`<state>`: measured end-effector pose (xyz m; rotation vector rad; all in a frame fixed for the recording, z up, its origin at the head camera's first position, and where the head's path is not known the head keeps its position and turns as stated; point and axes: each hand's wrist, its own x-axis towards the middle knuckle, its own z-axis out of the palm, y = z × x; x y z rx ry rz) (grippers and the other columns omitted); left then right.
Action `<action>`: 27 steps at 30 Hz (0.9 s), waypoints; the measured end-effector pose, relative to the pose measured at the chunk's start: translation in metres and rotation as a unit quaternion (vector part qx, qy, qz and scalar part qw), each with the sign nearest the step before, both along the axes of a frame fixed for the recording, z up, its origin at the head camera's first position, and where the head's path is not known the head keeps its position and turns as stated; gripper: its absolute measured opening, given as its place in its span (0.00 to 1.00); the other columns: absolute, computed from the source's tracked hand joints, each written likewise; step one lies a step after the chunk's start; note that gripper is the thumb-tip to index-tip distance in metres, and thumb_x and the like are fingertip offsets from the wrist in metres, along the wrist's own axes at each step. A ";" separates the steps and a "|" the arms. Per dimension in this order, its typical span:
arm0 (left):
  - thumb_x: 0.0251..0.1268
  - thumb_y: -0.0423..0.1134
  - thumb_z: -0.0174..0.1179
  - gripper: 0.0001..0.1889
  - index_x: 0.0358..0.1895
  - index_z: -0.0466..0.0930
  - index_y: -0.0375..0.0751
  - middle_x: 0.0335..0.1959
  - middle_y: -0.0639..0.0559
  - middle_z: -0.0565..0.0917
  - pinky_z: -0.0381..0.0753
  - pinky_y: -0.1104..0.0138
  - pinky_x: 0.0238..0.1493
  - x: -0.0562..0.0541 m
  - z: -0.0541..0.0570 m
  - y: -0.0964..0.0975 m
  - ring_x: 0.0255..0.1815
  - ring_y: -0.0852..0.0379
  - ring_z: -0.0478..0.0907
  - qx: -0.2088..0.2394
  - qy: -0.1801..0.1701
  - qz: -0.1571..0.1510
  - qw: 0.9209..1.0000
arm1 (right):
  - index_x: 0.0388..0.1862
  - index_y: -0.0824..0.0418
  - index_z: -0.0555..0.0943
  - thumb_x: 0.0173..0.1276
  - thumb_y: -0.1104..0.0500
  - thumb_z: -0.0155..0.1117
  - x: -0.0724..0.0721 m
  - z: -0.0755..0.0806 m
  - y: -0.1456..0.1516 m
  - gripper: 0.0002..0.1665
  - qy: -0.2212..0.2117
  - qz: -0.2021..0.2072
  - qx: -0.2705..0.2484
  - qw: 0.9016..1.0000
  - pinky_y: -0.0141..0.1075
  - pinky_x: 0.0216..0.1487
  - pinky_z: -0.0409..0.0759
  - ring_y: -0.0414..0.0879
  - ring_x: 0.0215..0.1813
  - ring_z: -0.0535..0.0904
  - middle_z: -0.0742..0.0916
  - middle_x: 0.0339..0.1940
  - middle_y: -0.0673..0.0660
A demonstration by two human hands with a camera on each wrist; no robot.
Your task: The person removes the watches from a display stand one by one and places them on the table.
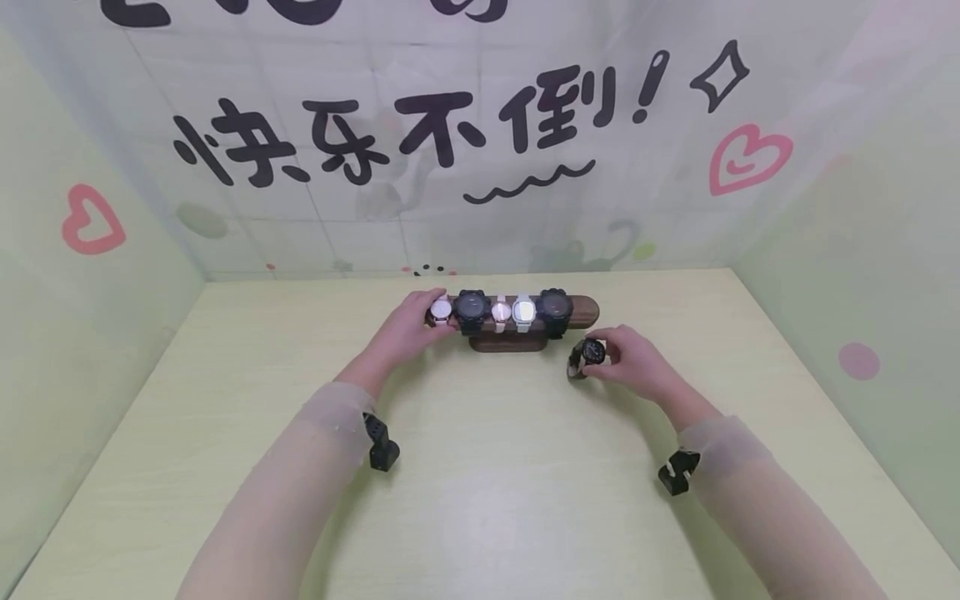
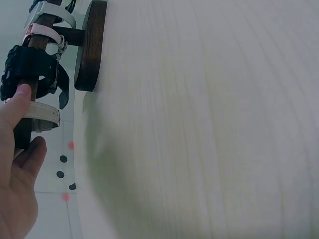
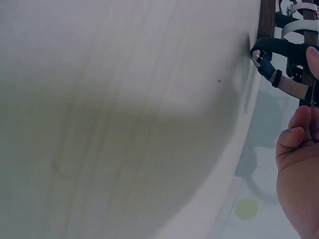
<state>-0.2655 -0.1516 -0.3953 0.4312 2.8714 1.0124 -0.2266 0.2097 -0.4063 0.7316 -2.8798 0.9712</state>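
Note:
A dark wooden watch stand (image 1: 585, 312) carries a row of several watches on its bar. My left hand (image 1: 408, 325) grips the bar's left end, thumb in front and fingers behind, around the white-strapped watch (image 1: 441, 309) there. In the left wrist view, that watch's pale strap (image 2: 45, 113) loops below the bar beside my thumb. My right hand (image 1: 633, 360) pinches a black watch (image 1: 593, 352) by its case, in front of the stand's right end. Its strap (image 3: 291, 87) hangs as a closed loop, with a buckle showing in the right wrist view.
On the bar sit two bulky black watches (image 1: 472, 307) and two light-strapped ones (image 1: 524, 311) between them. The stand's oval base (image 1: 508, 342) rests on the pale wooden table (image 1: 480, 483), near the back wall (image 1: 315, 225). Side walls rise at left and right.

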 end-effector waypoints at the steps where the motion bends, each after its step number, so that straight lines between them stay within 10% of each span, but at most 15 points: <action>1: 0.61 0.45 0.63 0.37 0.71 0.57 0.39 0.64 0.37 0.65 0.63 0.52 0.65 0.000 0.000 0.000 0.63 0.42 0.64 0.000 0.001 0.001 1.000 | 0.54 0.69 0.77 0.52 0.59 0.74 0.001 0.000 -0.001 0.31 -0.002 0.001 -0.001 1.000 0.36 0.32 0.68 0.46 0.31 0.66 0.74 0.26 0.55; 27: 0.61 0.44 0.63 0.37 0.70 0.57 0.37 0.63 0.36 0.66 0.65 0.52 0.64 0.000 0.001 0.000 0.61 0.42 0.66 -0.004 0.005 -0.005 1.000 | 0.58 0.60 0.75 0.54 0.55 0.73 0.014 -0.009 0.005 0.32 -0.093 -0.007 -0.022 0.995 0.36 0.31 0.73 0.45 0.31 0.73 0.80 0.29 0.51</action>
